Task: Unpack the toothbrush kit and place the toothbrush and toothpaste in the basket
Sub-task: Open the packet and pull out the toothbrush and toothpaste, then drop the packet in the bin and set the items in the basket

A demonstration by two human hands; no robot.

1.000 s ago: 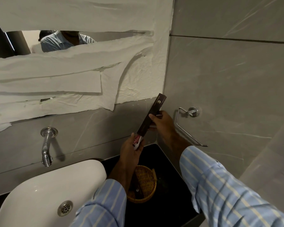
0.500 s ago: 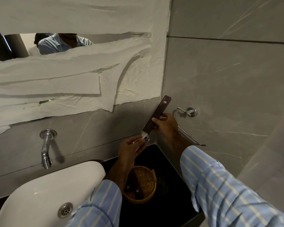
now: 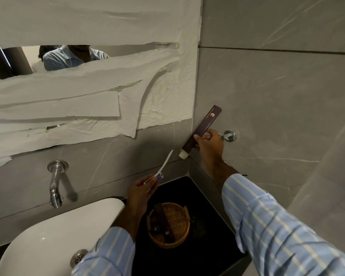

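My right hand (image 3: 209, 144) grips a long dark brown kit box (image 3: 204, 127), held tilted against the grey corner wall, its open white lower end pointing down-left. My left hand (image 3: 140, 191) holds a white toothbrush (image 3: 165, 165) together with a small white tube with red and blue print, the toothpaste (image 3: 157, 177). The brush points up-right toward the box but is clear of it. Below both hands a round wicker basket (image 3: 182, 239) stands on the black counter, with dark brown packets inside.
A white basin (image 3: 48, 234) with a metal drain sits at lower left under a chrome wall tap (image 3: 55, 183). A chrome holder (image 3: 229, 135) is fixed to the right wall behind my right hand. The mirror (image 3: 68, 56) is mostly papered over. The black counter (image 3: 205, 253) ends at the right wall.
My left hand has pulled the toothbrush and toothpaste fully out of the box, moving down and left. My right hand has kept the box raised near the wall.
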